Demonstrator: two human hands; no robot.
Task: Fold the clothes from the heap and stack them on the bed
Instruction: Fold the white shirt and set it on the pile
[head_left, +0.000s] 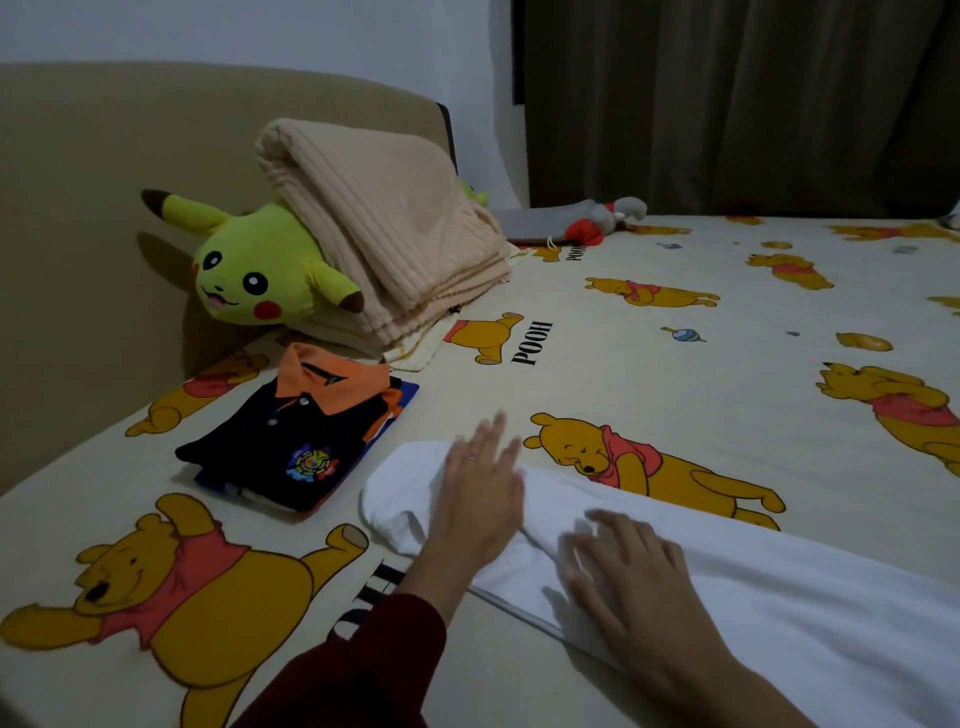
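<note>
The right hand (631, 587), nearest the camera at about five o'clock, lies flat on the white garment (727, 561), its fingers (587, 556) spread and straight, though blurred. The left hand (483, 483), at six o'clock just beyond it, presses the garment's rounded far end with fingers straight and close together, gripping nothing. The white garment lies as a long narrow band from the bed's centre out toward four o'clock, so by my reading it is folded lengthwise and being smoothed, with the crosswise folds left to do. At nine o'clock, just beside it, sits the folded stack (306, 436), a black polo with an orange collar on top. The heap itself is not in view. Further out at eleven o'clock a yellow plush (244, 270) leans under a peach blanket (384, 228) on the bed (675, 353).
</note>
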